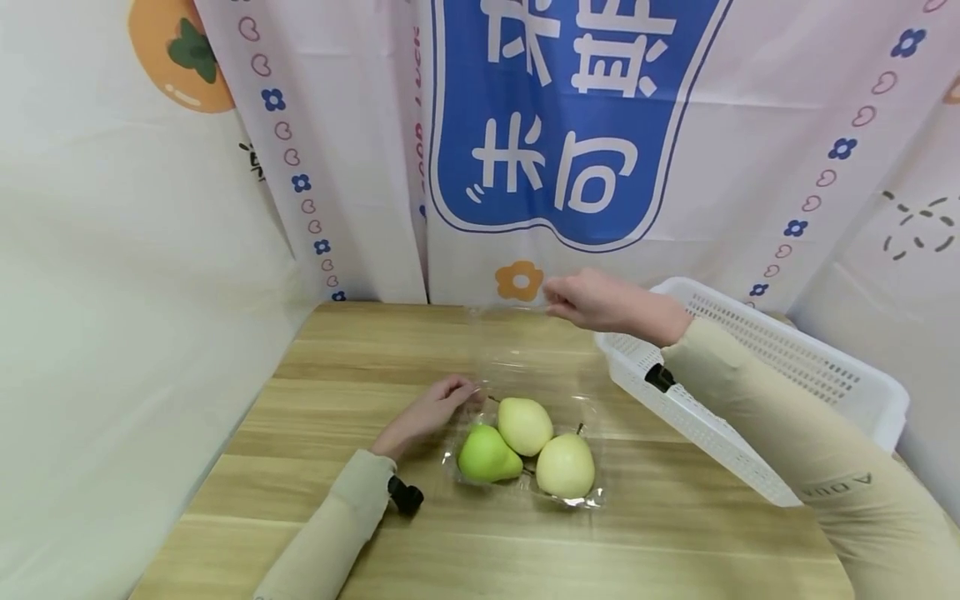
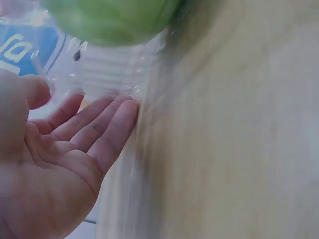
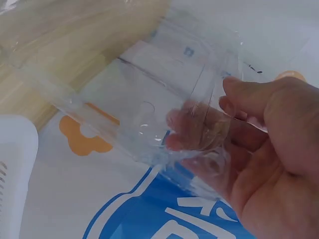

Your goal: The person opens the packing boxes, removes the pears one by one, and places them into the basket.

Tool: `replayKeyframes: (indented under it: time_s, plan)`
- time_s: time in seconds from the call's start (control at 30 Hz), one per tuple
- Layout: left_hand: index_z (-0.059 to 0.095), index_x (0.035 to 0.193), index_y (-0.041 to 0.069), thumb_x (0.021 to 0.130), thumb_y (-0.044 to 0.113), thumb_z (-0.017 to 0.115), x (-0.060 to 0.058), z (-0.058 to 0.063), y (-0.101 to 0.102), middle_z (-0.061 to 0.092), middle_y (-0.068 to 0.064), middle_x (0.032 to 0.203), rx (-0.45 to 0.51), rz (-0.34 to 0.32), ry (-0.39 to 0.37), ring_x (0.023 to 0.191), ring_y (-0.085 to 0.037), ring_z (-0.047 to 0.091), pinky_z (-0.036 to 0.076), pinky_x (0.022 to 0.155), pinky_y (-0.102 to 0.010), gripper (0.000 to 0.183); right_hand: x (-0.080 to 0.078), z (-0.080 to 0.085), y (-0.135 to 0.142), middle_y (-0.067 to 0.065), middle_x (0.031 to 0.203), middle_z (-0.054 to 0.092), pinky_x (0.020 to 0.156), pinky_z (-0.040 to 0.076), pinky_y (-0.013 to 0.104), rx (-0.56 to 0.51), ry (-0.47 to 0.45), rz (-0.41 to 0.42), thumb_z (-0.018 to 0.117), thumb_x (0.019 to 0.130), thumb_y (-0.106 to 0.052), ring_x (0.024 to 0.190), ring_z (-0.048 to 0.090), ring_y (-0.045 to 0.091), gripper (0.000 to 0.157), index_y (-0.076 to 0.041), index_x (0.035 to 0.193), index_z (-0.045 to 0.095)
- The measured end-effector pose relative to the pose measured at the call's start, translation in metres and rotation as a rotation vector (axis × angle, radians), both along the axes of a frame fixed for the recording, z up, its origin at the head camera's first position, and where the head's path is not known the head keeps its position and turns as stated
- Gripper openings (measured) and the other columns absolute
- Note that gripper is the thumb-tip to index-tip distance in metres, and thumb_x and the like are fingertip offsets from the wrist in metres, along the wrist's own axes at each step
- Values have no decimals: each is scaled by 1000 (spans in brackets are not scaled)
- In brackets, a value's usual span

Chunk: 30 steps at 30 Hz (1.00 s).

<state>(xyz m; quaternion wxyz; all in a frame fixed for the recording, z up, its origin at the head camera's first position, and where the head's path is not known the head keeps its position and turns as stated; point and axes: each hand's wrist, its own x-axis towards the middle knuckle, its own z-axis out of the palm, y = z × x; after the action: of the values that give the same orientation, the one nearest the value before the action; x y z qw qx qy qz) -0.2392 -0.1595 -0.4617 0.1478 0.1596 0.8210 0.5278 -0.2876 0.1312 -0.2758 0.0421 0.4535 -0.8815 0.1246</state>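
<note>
A clear plastic clamshell box stands on the wooden table with its hinged lid raised at the back. Inside lie a green pear on the left and two pale yellow pears, one behind and one at the right. My right hand pinches the edge of the transparent lid between thumb and fingers. At the box's left back corner, my left hand rests low, its fingers extended and touching the plastic. The green pear looms above it in the left wrist view.
A white perforated basket stands at the right, partly beneath my right forearm. Behind the table hangs a printed cloth with a blue panel; pale cloth also hangs at the left and right sides.
</note>
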Motion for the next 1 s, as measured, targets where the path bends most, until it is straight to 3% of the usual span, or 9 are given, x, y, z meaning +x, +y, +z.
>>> replayKeyframes:
  time_s: [0.17, 0.33, 0.6, 0.8, 1.0]
  plan:
    - [59, 112, 0, 105, 24, 44, -2, 3, -7, 68, -17, 117, -40, -19, 15, 96, -21, 64, 51, 76, -29, 29, -7, -3, -9, 0, 66, 46, 60, 39, 28, 7, 75, -30, 61, 96, -12, 60, 41, 14, 26, -11, 71, 55]
    - [58, 111, 0, 105, 24, 45, -5, 5, -12, 68, -17, 116, -64, -67, 18, 91, -16, 62, 55, 79, -32, 28, -10, -2, -19, 1, 71, 55, 61, 42, 29, 59, 121, -139, 65, 94, -15, 65, 48, 16, 19, -10, 76, 65]
    - [57, 113, 0, 105, 23, 45, -5, 7, -16, 67, -19, 121, -46, -102, -32, 97, -18, 65, 58, 85, -37, 28, -22, -9, -30, -1, 63, 48, 55, 34, 26, 80, 115, -182, 55, 95, -7, 58, 43, 15, 27, -13, 69, 54]
    - [56, 115, -2, 104, 24, 46, -4, 9, -17, 66, -20, 121, -20, -95, -68, 101, -23, 66, 58, 86, -38, 29, -30, -14, -37, 1, 64, 51, 53, 34, 26, 82, 88, -236, 55, 96, -8, 58, 44, 15, 24, -11, 72, 58]
    - [56, 111, 0, 104, 25, 47, -3, 8, -17, 67, -17, 119, -37, -73, -67, 95, -20, 65, 58, 84, -36, 27, -35, -23, -44, 0, 62, 50, 47, 34, 26, 114, 94, -288, 51, 96, -6, 55, 43, 15, 26, -11, 71, 56]
